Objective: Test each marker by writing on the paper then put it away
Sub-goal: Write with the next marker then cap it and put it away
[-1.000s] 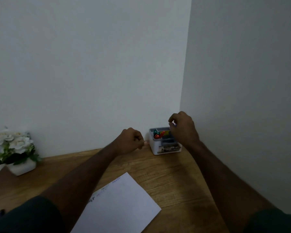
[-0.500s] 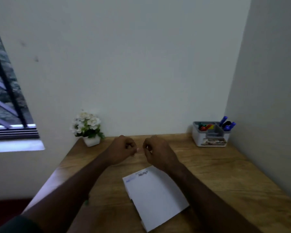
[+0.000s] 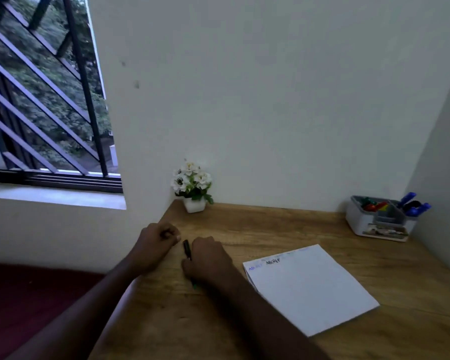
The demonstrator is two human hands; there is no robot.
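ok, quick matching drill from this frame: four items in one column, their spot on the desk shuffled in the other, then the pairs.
Items
1. flower pot
2. marker
3. paper
4. organizer

Places
A. far right corner of the desk, by the side wall
B. far left corner, against the back wall
C. gripped in the right hand, beside the left hand
D. flat on the desk, right of the hands

Pairs: 1-B, 2-C, 3-D, 4-A
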